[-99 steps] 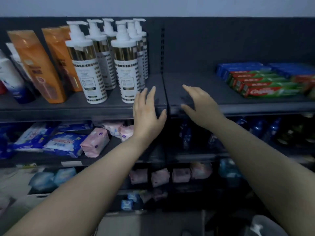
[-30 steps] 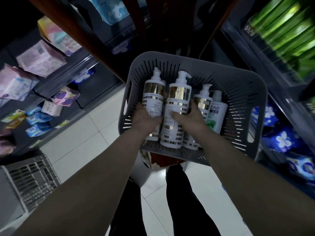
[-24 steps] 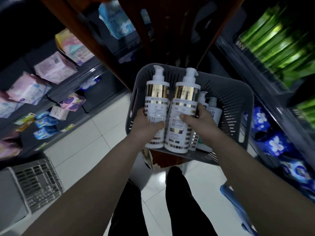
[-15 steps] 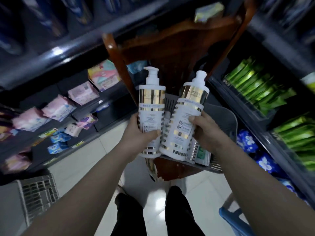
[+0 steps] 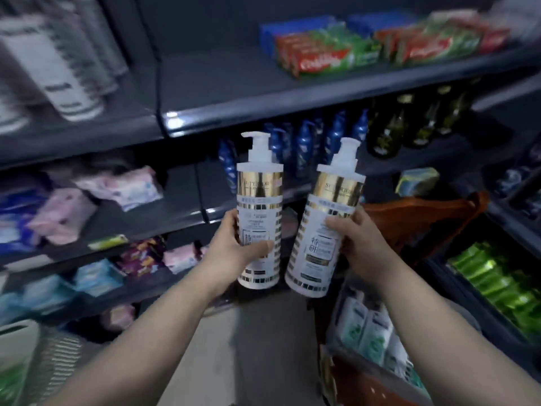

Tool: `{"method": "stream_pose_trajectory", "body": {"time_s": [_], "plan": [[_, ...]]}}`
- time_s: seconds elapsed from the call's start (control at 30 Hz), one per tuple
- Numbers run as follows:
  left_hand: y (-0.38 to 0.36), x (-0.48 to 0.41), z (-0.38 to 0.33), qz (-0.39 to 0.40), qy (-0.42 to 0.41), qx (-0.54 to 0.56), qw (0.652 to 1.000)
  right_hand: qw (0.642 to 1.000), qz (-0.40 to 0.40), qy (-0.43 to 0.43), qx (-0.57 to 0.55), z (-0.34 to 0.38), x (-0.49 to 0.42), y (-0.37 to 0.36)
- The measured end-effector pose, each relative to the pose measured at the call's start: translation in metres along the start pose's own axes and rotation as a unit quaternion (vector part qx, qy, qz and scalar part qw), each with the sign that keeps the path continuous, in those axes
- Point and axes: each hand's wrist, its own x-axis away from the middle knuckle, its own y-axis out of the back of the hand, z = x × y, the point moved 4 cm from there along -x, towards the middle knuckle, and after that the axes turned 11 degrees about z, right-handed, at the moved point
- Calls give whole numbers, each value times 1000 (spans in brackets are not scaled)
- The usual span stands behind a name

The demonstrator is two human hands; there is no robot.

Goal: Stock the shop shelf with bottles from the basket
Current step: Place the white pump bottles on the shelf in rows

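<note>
Holding two bottles up at the centre of the view, the person has both hands full. The left hand closes its grip round the lower half of a white pump bottle of plastic with a gold band and gold-striped label, thumb across the front, and this one stands upright. The right hand grips a second pump bottle of the same kind, tilted so its pump head leans towards 1 o'clock. The two are just beside each other; whether their bases touch cannot be told. Both hang in the air in front of the shelving, below the dark grey metal top shelf, which has a bare stretch at 12 o'clock. On that shelf, blurred white striped bottles stand at 10 o'clock and red and green toothpaste boxes lie at 1 o'clock. Behind the held pair, small blue bottles line the next shelf, with dark green glass bottles to their right. At 5 o'clock the grey plastic basket holds white and green bottles, near a brown wooden chair. Pink soft packs lie at 9 o'clock and bright green packs at 4 o'clock.
</note>
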Motion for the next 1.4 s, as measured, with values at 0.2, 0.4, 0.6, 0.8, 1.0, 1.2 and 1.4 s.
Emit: {"method": "stream_pose_trajectory", "body": {"time_s": [0.2,0.4,0.6,0.8,1.0,1.2,1.4], "plan": [[97,13,-50,-50,-53,-42,996,995,44,74,52,62,-49,-88],[164,20,-106,-112,-113,-85,984,982,86,128,110,118,-85,-153],[208,-6,-151,-140,-158,-60,976,973,76,172,134,159,-128,-182],[235,-45,-180,-178,-180,-61,965,965,98,206,133,188,-186,-195],[253,-89,-185,-217,-172,-64,959,961,114,222,121,207,-251,-192],[256,-128,-172,-234,-154,-66,958,956,130,211,157,208,-301,-187],[247,-147,-167,-230,-153,-111,955,956,136,194,173,207,-340,-178]]}}
